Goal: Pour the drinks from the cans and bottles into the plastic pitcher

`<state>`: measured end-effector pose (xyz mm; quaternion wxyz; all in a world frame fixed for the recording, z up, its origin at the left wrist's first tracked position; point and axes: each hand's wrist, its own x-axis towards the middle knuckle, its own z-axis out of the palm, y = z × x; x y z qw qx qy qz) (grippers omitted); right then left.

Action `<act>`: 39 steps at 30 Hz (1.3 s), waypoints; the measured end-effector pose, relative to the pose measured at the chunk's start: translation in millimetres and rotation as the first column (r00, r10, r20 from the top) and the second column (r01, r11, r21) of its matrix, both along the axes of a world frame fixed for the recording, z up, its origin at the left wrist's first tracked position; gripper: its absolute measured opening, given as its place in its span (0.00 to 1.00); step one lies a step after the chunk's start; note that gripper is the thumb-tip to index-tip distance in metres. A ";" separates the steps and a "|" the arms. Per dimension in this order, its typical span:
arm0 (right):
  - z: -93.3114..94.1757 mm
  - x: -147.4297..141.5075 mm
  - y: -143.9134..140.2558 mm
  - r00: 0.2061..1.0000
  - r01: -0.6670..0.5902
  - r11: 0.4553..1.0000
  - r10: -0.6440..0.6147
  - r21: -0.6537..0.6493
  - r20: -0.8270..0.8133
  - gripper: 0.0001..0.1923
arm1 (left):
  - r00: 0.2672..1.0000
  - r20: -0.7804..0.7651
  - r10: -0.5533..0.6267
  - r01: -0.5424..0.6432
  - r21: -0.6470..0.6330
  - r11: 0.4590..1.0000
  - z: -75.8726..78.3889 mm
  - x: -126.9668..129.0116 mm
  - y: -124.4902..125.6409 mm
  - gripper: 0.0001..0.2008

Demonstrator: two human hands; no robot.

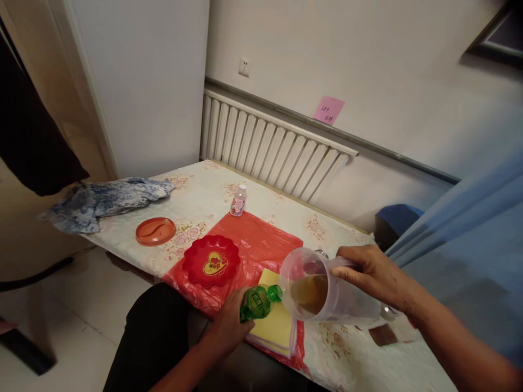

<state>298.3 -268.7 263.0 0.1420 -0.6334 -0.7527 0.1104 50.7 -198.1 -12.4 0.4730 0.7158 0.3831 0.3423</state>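
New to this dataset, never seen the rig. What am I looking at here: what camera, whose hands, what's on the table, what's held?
There is no machine: a person works with two bare hands, and the single picture comes from a camera worn on their head, looking forward and down.

The left hand grips a green bottle, tilted with its neck toward the mouth of a clear plastic pitcher. The right hand holds the pitcher, tipped on its side, with brownish liquid inside.

Both hang over a table with a floral cover. On it lie a red plastic sheet, a red scalloped dish, a yellow pad, an orange plate, a small bottle with a pink label and a crumpled blue cloth.
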 end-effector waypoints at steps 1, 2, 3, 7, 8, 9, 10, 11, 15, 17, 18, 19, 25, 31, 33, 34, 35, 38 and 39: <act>0.4 -0.2 0.2 1.000 0.002 1.000 -0.002 -0.005 0.009 0.20 | 1.000 0.001 -0.001 0.001 -0.001 1.000 -0.7 0.0 -0.1 0.34; 0.7 -0.4 0.3 1.000 0.005 1.000 -0.005 -0.009 0.021 0.20 | 1.000 0.000 -0.002 0.002 -0.002 1.000 -1.3 0.0 -0.2 0.34; 1.0 -0.6 0.4 0.999 0.007 1.000 -0.007 -0.013 0.034 0.21 | 1.000 -0.001 -0.004 0.004 -0.003 1.000 -1.9 0.0 -0.3 0.34; 2.2 -1.9 1.6 0.998 0.005 1.000 -0.004 -0.020 0.067 0.23 | 1.000 -0.014 -0.005 0.005 0.007 1.000 -2.8 -0.4 -0.6 0.34; 2.6 -2.4 2.0 0.998 0.003 1.000 -0.001 -0.021 0.067 0.23 | 1.000 -0.016 -0.002 0.002 0.008 1.000 -2.6 -0.3 -0.6 0.34; 3.0 -2.9 2.4 0.998 0.000 1.000 0.001 -0.022 0.066 0.23 | 1.000 -0.018 0.001 -0.001 0.007 1.000 -2.4 -0.3 -0.5 0.34; 3.5 -3.5 2.8 0.998 -0.001 1.000 0.002 -0.022 0.064 0.23 | 1.000 -0.019 0.004 -0.004 0.005 1.000 -2.1 -0.2 -0.5 0.34; 4.0 -4.0 3.0 0.998 0.000 1.000 0.001 -0.021 0.065 0.23 | 1.000 -0.018 0.006 -0.006 0.002 1.000 -1.9 -0.1 -0.6 0.34; 5.0 -4.9 3.5 0.996 0.003 1.000 0.000 -0.024 0.094 0.23 | 1.000 -0.002 0.011 -0.011 -0.011 1.000 -1.3 0.1 -0.8 0.35; 5.0 -4.7 3.6 0.994 -0.001 1.000 0.003 -0.023 0.111 0.23 | 1.000 0.006 0.012 -0.012 -0.009 1.000 -1.3 -0.1 -0.8 0.35; 4.9 -4.6 3.8 0.993 -0.001 1.000 0.004 -0.023 0.119 0.23 | 1.000 0.007 0.010 -0.010 -0.004 1.000 -1.2 -0.3 -0.8 0.35; 4.8 -4.4 3.9 0.992 -0.001 1.000 0.004 -0.022 0.126 0.23 | 1.000 0.006 0.006 -0.006 0.002 1.000 -0.9 -0.5 -0.8 0.35; 5.9 -5.5 4.8 0.992 -0.002 1.000 0.006 -0.030 0.127 0.22 | 1.000 -0.024 -0.015 0.015 -0.003 1.000 3.2 -1.0 -0.6 0.35; 6.8 -7.1 4.9 0.991 -0.007 0.999 0.012 -0.037 0.135 0.23 | 0.999 -0.026 -0.020 0.020 0.000 1.000 3.1 -1.8 -1.0 0.34; 6.7 -6.9 5.1 0.991 -0.008 0.999 0.013 -0.042 0.134 0.23 | 1.000 -0.018 -0.021 0.022 0.009 1.000 1.8 -2.1 -1.2 0.34; 6.7 -6.8 5.2 0.991 -0.010 0.999 0.016 -0.043 0.136 0.23 | 1.000 -0.012 -0.025 0.025 0.015 1.000 1.0 -2.2 -1.3 0.34; 6.7 -6.5 5.3 0.990 -0.013 0.999 0.019 -0.042 0.140 0.23 | 1.000 -0.007 -0.028 0.028 0.019 0.999 0.3 -2.2 -1.4 0.34; 6.9 -6.1 5.7 0.987 -0.023 0.999 0.030 -0.046 0.156 0.23 | 0.999 -0.020 -0.028 0.028 0.015 0.999 -1.3 -1.9 -1.3 0.35; 7.1 -6.1 5.8 0.986 -0.024 0.998 0.032 -0.054 0.161 0.24 | 0.999 -0.028 -0.029 0.029 0.012 0.999 -1.6 -1.8 -1.3 0.35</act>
